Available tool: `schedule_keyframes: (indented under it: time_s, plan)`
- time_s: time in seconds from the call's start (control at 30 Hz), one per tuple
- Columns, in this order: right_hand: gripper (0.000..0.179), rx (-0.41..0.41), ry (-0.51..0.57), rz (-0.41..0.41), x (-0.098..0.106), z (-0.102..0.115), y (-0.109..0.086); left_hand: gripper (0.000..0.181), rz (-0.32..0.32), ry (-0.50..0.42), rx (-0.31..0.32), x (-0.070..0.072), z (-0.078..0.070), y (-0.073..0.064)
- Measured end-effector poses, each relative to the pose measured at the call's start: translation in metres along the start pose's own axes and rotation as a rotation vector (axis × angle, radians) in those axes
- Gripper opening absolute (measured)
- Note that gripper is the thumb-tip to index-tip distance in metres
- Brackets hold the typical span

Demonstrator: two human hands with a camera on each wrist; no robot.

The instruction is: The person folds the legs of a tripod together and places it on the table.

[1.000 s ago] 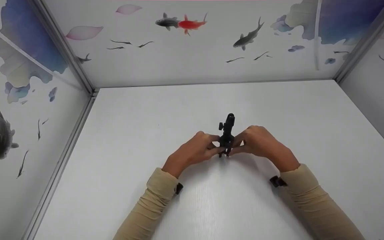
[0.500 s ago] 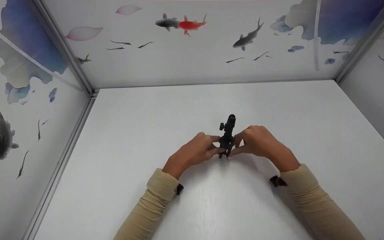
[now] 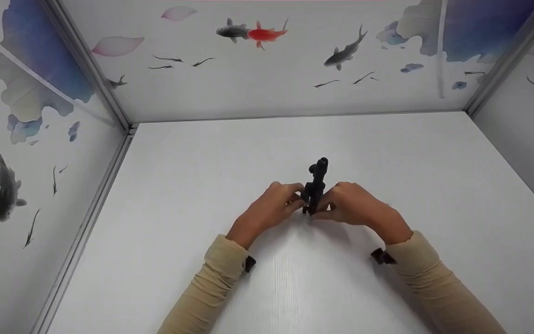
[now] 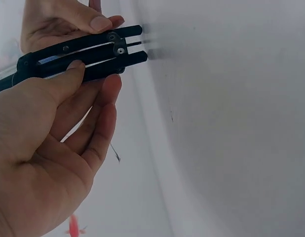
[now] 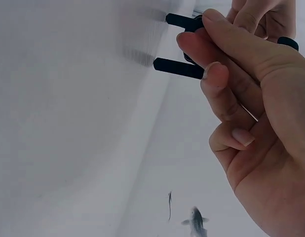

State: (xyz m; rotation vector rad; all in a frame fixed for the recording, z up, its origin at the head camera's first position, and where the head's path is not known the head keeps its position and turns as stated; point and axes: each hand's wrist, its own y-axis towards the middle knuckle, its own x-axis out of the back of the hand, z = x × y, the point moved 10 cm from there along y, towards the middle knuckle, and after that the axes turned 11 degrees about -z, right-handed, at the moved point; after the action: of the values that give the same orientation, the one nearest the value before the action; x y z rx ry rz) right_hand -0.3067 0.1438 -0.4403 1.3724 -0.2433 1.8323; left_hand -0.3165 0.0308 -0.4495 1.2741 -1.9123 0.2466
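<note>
A small black tripod point(image 3: 318, 178) stands upright on the white table between both hands, its legs drawn close together at the bottom. Metal rivets and a short brace point(image 4: 120, 47) joining the legs show in the left wrist view. My left hand point(image 3: 267, 208) holds the tripod from the left, thumb laid along one leg and fingers curled behind. From the right, my right hand point(image 3: 362, 206) pinches the lower part between thumb and fingers. In the right wrist view two leg ends point(image 5: 178, 68) stick out past the right fingertips; the upper part is hidden there by the hand.
The white tabletop point(image 3: 193, 162) is walled in by white panels point(image 3: 267, 83) painted with fish and petals. Grey metal rails point(image 3: 95, 185) run along the left edge and corners. Dark wrist devices point(image 3: 382, 256) sit under both beige cuffs.
The tripod has turned about its upright axis, its side knob showing differently and its legs closer together. My right hand has shifted slightly left and toward me; my left hand has barely moved.
</note>
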Motion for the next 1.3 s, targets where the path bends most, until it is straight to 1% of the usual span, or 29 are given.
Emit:
schedule_keyframes:
  time_s: [0.07, 0.2, 0.3, 0.4, 0.47, 0.53, 0.6, 0.73, 0.9, 1.07, 1.3]
  plan:
    - [0.006, 0.003, 0.003, -0.002, 0.0, 0.001, 0.0, 0.024, -0.014, 0.027, -0.004, 0.001, 0.0, 0.0]
    - [0.007, 0.002, 0.016, 0.013, 0.0, 0.001, 0.0, 0.024, -0.022, 0.041, -0.026, 0.003, -0.002, -0.001]
    - [0.008, -0.011, 0.035, 0.05, 0.0, -0.001, -0.001, 0.024, 0.0, 0.057, -0.033, 0.002, -0.002, -0.002]
    - [0.008, -0.05, 0.019, 0.074, 0.004, -0.007, -0.003, 0.03, 0.028, 0.094, -0.004, 0.001, 0.0, -0.004]
    - [0.006, -0.085, -0.018, 0.065, 0.009, -0.013, -0.004, 0.034, 0.032, 0.126, 0.025, 0.0, 0.002, -0.005]
    - [0.005, -0.112, -0.063, 0.045, 0.015, -0.017, -0.005, 0.037, 0.021, 0.157, 0.039, 0.0, 0.002, -0.005]
    - [0.007, -0.129, -0.092, 0.025, 0.018, -0.02, -0.006, 0.039, 0.002, 0.181, 0.03, 0.0, -0.001, -0.005]
    - [0.009, -0.135, -0.1, 0.0, 0.018, -0.021, -0.004, 0.036, -0.037, 0.211, -0.008, 0.0, -0.005, -0.004]
    - [0.01, -0.147, -0.063, 0.002, 0.014, -0.02, -0.003, 0.033, -0.046, 0.196, -0.025, -0.001, -0.005, -0.004]
    - [0.012, -0.134, -0.03, 0.006, 0.011, -0.019, -0.003, 0.028, -0.039, 0.151, -0.031, -0.002, -0.004, -0.005]
    - [0.015, -0.119, 0.006, 0.004, 0.009, -0.018, -0.003, 0.027, -0.034, 0.122, -0.051, -0.004, -0.004, -0.004]
